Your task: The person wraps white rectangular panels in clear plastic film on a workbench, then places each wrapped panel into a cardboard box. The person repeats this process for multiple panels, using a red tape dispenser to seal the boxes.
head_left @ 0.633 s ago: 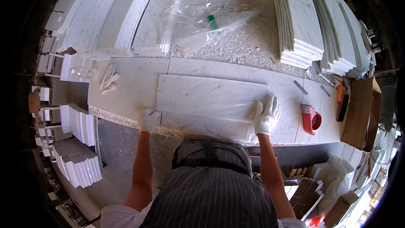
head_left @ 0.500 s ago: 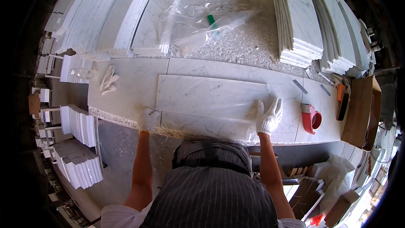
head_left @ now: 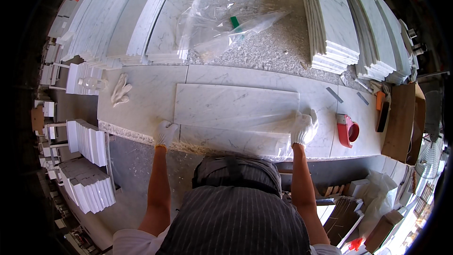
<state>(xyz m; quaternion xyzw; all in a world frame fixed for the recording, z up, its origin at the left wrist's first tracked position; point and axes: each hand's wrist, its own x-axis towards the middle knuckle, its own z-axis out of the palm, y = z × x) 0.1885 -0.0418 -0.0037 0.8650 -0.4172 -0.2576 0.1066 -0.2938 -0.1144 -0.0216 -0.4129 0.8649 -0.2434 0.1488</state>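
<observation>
A white marble tile (head_left: 236,108) with grey veins lies lengthwise before me on larger marble slabs. Clear plastic film (head_left: 264,137) covers its near part and reaches down toward the slab edge, with creases running to the right. By the tile's near left corner, my left hand (head_left: 165,133), in a white knit glove, is closed at the film's edge; the fingertips are partly hidden. My right hand (head_left: 305,127), gloved alike, sits just past the tile's right end, its fingers curled in on the film there.
A red tape dispenser (head_left: 348,131) stands to the right, near two metal strips (head_left: 335,95) and a cardboard box (head_left: 401,123). A loose glove (head_left: 121,89) lies left. Tile stacks (head_left: 332,19) flank crumpled clear plastic (head_left: 222,38) at the back.
My right hand has shifted slightly right, and its outstretched fingers have curled in. The left hand and the tile hold their places.
</observation>
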